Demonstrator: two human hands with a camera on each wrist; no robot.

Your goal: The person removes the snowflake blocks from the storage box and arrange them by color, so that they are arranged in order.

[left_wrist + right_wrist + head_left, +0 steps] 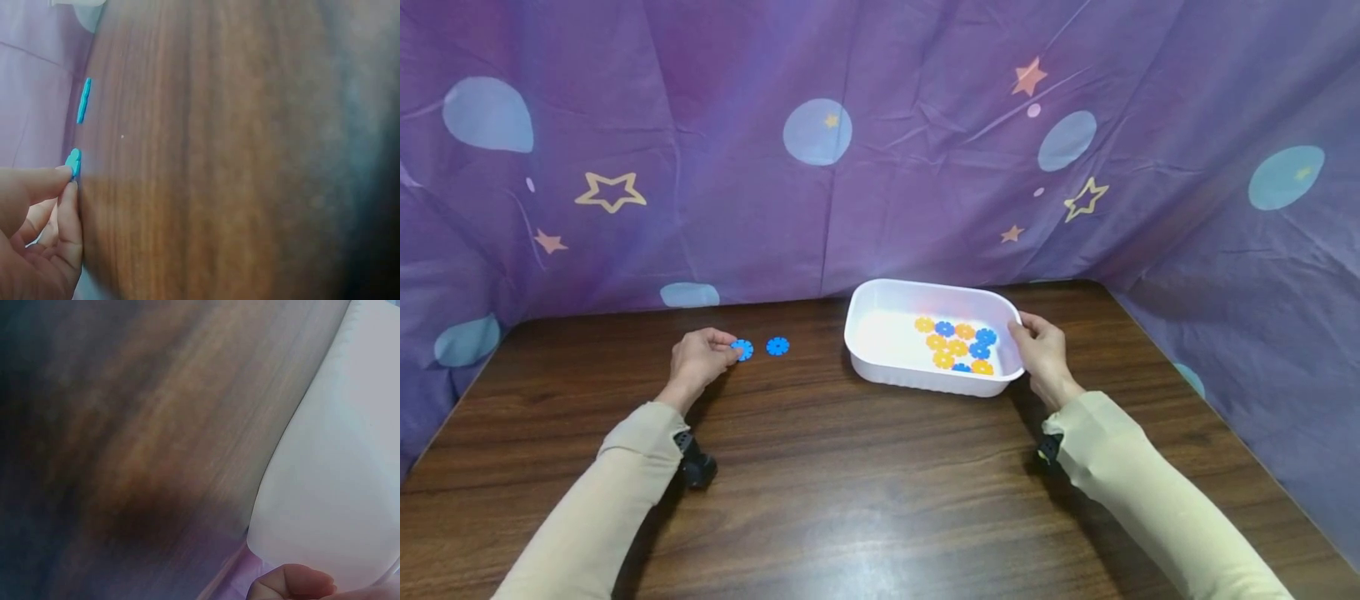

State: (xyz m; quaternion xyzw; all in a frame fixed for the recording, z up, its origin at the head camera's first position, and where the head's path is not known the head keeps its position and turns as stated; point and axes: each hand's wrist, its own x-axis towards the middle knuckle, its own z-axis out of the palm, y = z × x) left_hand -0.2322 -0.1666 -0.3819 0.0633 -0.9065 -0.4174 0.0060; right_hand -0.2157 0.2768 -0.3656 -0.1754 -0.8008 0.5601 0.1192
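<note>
My left hand [702,360] pinches a blue snowflake-shaped plastic disc [743,349] between thumb and fingers, low over the table at the left. In the left wrist view the pinched disc [74,162] shows nearly edge-on. Just to its right a second blue disc [778,346] lies flat on the wood. My right hand [1042,350] grips the right end of a white plastic basin [887,372], thumb over the rim. In the right wrist view the fingers [300,581] touch the basin's outer wall [325,469]. Several orange discs [957,348] and blue discs [980,350] lie in the basin's right half.
The brown wooden table [850,483] spreads in front of both arms. A purple curtain [737,167] with stars and balloon shapes hangs along the table's back edge and down the right side. Small black wrist cameras [696,462] are strapped at both cuffs.
</note>
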